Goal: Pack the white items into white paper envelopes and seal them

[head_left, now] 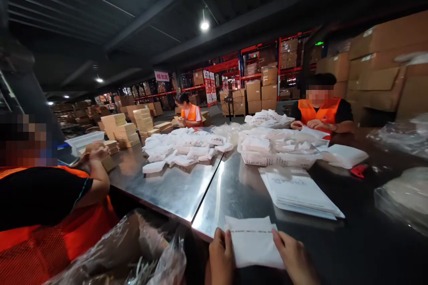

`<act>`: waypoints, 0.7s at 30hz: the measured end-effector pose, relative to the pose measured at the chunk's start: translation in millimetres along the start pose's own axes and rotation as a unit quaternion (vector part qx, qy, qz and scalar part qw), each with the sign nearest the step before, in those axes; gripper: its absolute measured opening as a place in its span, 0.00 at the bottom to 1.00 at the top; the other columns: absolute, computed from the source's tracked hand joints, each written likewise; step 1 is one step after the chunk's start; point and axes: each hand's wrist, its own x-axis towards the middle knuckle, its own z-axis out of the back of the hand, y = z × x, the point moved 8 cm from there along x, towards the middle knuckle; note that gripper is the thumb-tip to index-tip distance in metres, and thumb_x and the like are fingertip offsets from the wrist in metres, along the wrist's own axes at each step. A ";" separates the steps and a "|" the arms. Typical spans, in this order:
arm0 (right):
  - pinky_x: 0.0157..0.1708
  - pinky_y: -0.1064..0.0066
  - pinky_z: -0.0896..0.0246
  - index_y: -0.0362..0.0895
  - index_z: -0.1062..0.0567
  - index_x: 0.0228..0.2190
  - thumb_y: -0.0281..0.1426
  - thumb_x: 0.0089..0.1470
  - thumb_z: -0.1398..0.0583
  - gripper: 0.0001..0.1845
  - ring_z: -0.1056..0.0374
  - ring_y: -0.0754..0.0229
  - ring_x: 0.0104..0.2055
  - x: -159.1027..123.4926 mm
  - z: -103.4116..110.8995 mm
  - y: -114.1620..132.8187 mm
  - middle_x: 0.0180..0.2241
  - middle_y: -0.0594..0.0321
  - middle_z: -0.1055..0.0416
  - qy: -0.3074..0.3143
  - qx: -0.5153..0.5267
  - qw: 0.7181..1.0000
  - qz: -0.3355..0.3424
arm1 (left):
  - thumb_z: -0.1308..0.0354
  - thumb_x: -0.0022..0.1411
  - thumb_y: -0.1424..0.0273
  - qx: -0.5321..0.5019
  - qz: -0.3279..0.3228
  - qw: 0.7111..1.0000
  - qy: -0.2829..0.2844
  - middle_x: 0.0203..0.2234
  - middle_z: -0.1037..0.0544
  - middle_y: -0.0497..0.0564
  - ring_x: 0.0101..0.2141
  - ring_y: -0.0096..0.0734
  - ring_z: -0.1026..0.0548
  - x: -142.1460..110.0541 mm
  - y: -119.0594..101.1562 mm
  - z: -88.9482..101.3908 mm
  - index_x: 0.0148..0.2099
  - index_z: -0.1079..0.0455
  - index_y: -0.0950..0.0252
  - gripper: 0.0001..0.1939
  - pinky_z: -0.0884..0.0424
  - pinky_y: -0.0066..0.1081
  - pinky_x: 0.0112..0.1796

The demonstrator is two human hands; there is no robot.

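Note:
At the near edge of a steel table [174, 187], a flat white packet [252, 240] with a printed line across its top lies between my two hands. My left hand [221, 256] grips its left edge, fingers closed over it. My right hand [293, 256] pinches its right edge the same way. Just beyond lies a stack of flat clear-wrapped white bags [299, 193].
White packets lie heaped mid-table [182, 149] and in a basket [277, 158]. A person in an orange vest [50, 213] sits close at my left; two more work at the far side. A crinkled plastic bag [133, 254] is at lower left, and another bag [403, 196] at right.

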 end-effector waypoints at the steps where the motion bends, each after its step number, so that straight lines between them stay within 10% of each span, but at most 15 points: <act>1: 0.20 0.64 0.47 0.51 0.33 0.14 0.50 0.56 0.60 0.31 0.29 0.49 0.21 1.9 -1.8 -1.6 0.18 0.52 0.27 0.011 -0.003 1.000 0.000 | 0.53 0.59 0.42 -0.001 -0.002 1.000 0.000 0.17 0.36 0.44 0.22 0.28 0.37 2.5 0.5 0.8 0.24 0.46 0.59 0.27 0.43 0.29 0.25; 5: 0.22 0.64 0.42 0.49 0.30 0.17 0.43 0.56 0.54 0.24 0.28 0.49 0.23 6.6 -7.2 -12.6 0.19 0.54 0.27 0.033 -0.068 0.997 0.007 | 0.45 0.54 0.49 -0.005 0.014 1.000 0.012 0.15 0.38 0.42 0.20 0.28 0.37 14.8 -0.2 9.1 0.24 0.43 0.60 0.21 0.42 0.28 0.24; 9: 0.30 0.60 0.31 0.43 0.24 0.43 0.30 0.57 0.50 0.18 0.25 0.46 0.35 7.1 13.0 17.0 0.38 0.46 0.23 -0.112 -0.182 0.973 0.092 | 0.49 0.62 0.62 0.037 -0.070 0.997 -0.011 0.28 0.22 0.52 0.30 0.37 0.24 18.2 -35.5 20.2 0.45 0.31 0.64 0.14 0.29 0.34 0.33; 12: 0.51 0.50 0.34 0.37 0.32 0.56 0.21 0.55 0.52 0.28 0.35 0.42 0.57 0.9 4.2 67.0 0.56 0.40 0.34 -0.146 -0.186 0.945 0.225 | 0.55 0.63 0.72 0.096 -0.245 0.963 0.058 0.50 0.23 0.59 0.51 0.45 0.27 7.8 -77.0 -9.2 0.55 0.32 0.64 0.20 0.35 0.49 0.55; 15: 0.54 0.51 0.35 0.36 0.28 0.52 0.20 0.51 0.52 0.27 0.34 0.45 0.56 -4.2 -33.8 89.7 0.53 0.43 0.30 -0.049 -0.167 0.934 0.312 | 0.53 0.60 0.77 0.179 -0.292 0.923 0.174 0.53 0.25 0.60 0.55 0.50 0.29 0.2 -74.9 -57.2 0.59 0.33 0.65 0.25 0.42 0.58 0.60; 21: 0.51 0.46 0.34 0.33 0.26 0.50 0.44 0.55 0.46 0.31 0.33 0.36 0.54 10.5 -55.2 25.7 0.52 0.36 0.31 -0.004 -0.026 0.996 0.089 | 0.55 0.63 0.73 0.128 -0.127 0.976 0.124 0.60 0.34 0.65 0.62 0.51 0.38 13.2 -17.9 -61.5 0.60 0.34 0.71 0.24 0.48 0.56 0.62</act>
